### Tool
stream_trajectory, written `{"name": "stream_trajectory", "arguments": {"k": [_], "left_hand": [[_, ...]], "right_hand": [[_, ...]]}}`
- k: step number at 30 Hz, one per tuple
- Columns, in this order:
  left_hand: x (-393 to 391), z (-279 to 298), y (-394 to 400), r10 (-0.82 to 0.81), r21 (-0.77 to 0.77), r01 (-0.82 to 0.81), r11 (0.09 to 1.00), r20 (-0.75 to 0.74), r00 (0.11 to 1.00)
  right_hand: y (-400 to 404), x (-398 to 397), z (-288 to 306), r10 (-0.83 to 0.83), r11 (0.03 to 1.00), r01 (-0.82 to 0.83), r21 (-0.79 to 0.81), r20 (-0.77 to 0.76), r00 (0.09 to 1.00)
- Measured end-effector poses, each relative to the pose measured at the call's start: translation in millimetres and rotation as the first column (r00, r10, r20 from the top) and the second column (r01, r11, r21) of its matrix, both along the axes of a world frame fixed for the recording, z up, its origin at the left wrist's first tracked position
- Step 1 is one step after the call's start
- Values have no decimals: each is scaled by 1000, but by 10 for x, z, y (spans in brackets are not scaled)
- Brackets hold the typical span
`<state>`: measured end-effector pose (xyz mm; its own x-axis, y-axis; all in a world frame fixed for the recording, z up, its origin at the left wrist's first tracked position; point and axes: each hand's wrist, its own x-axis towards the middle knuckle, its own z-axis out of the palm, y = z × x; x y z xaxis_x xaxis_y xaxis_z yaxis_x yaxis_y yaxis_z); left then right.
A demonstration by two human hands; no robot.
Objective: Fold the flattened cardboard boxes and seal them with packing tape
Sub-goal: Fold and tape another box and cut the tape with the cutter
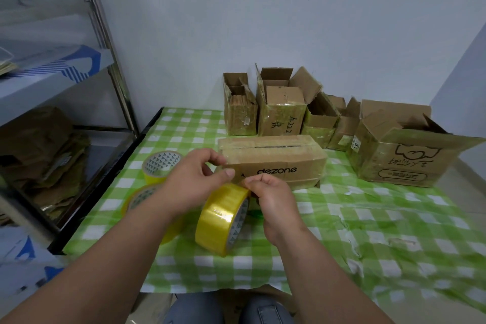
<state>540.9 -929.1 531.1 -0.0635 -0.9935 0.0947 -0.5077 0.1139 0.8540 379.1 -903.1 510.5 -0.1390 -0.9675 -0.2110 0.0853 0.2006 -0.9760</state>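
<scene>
Where the green-checked table (pixel 342 221) meets the wall, a closed box (pixel 273 159) printed "dezone" lies on its side, its top seam already taped over and its near face turned to the camera. The left hand (pixel 196 180) is at the box's near left corner: thumb and forefinger curl toward each other there, and they seem to pinch the free end of the tape against the cardboard, though the clear film is too faint to be sure. The right hand (pixel 273 201) sits just below the box's front edge with its fingers curled in, gripping the tape roll (pixel 222 218) through the core; the yellow roll stands on edge, tilted, between the two wrists and just in front of the box. Two more rolls (pixel 160 166) lie flat on the cloth to the left, one partly hidden under the left forearm. Behind the box stands a row of open boxes (pixel 281 110) against the wall, the largest at the far right. A metal shelf (pixel 110 71) stands at the left, holding flattened cardboard (pixel 44 155) on its lower level.
</scene>
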Motion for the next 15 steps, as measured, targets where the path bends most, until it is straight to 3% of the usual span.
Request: {"name": "stream_trajectory", "arguments": {"k": [2, 6, 11, 15], "left_hand": [[-14, 11, 88, -12, 72, 15, 997, -38, 999], [-42, -23, 170, 39, 53, -33, 998, -96, 995], [-48, -140, 276, -43, 147, 68, 987, -172, 984], [-82, -199, 346, 24, 250, 63, 966, -331, 943]], "right_hand": [[7, 4, 17, 6, 1000, -6, 5, -11, 1000], [26, 18, 57, 6, 1000, -6, 21, 13, 1000], [50, 64, 96, -5, 1000, 6, 15, -11, 1000], [77, 109, 109, -22, 1000, 22, 2, -41, 999]]}}
